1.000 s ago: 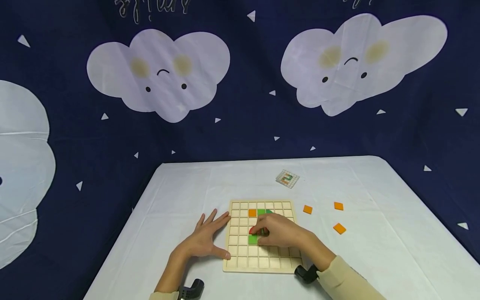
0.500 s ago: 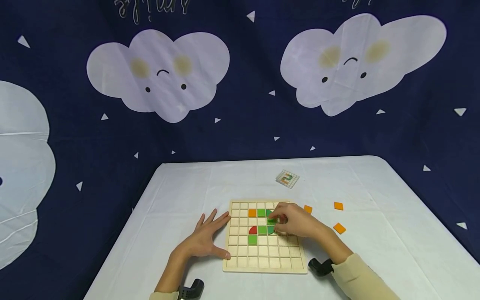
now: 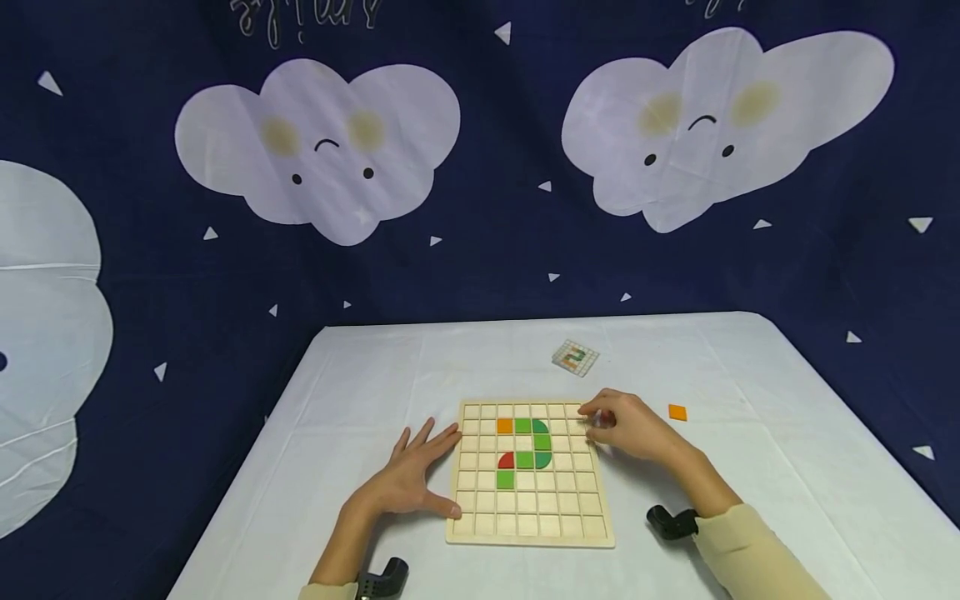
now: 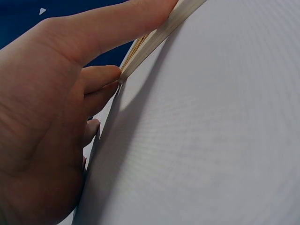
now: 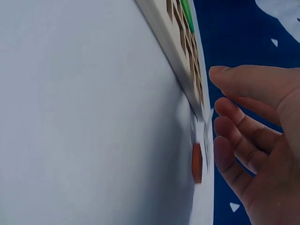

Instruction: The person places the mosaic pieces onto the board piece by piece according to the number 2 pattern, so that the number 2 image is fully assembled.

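Note:
A square wooden grid board (image 3: 527, 524) lies on the white table. Set in its cells are an orange square (image 3: 505, 426), several green squares (image 3: 506, 480), a red quarter-round tile (image 3: 506, 460) and two dark green quarter-rounds (image 3: 543, 460). My left hand (image 3: 408, 479) spreads flat at the board's left side, thumb and fingertips touching its edge. Over the board's right edge hovers my right hand (image 3: 630, 427), fingers loosely bent. In the right wrist view nothing shows between its thumb (image 5: 248, 83) and fingers. An orange tile (image 5: 197, 163) lies on the table below that hand.
Behind the board lies a small card (image 3: 575, 357) printed with a coloured grid pattern. Another loose orange tile (image 3: 677, 412) rests to the right of the board. A dark blue cloth (image 3: 495, 275) with clouds hangs behind the table.
My right hand has moved from the red tile across the board to its right edge, uncovering the tiles in the cells. It now hides two of the loose orange tiles. The left hand stays put.

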`<control>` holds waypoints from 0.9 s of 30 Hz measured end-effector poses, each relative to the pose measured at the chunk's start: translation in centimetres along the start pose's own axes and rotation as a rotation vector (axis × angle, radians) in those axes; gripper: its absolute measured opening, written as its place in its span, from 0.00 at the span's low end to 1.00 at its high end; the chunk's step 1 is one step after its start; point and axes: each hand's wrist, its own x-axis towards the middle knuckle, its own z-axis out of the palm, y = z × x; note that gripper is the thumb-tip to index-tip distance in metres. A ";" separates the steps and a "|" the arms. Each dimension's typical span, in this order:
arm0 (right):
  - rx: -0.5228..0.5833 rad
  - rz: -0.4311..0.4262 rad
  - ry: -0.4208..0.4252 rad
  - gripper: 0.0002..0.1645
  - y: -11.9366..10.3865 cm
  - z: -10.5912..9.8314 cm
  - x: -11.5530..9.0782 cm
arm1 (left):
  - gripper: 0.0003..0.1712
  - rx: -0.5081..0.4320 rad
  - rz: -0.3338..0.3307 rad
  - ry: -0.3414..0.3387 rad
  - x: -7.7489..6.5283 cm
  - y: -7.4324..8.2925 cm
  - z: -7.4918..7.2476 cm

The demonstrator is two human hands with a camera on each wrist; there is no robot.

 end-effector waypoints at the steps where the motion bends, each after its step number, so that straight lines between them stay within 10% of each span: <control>1: -0.004 0.005 0.007 0.19 0.2 -0.2 0.0 | 0.70 0.002 -0.005 0.000 0.0 0.0 0.0; 18: -0.118 0.243 0.098 0.35 3.2 -1.1 -1.1 | 0.70 -0.005 -0.001 0.006 0.1 0.1 0.1; 27: -0.100 0.243 0.069 0.22 3.7 -1.2 -1.4 | 0.70 -0.003 0.002 0.007 0.1 0.0 0.1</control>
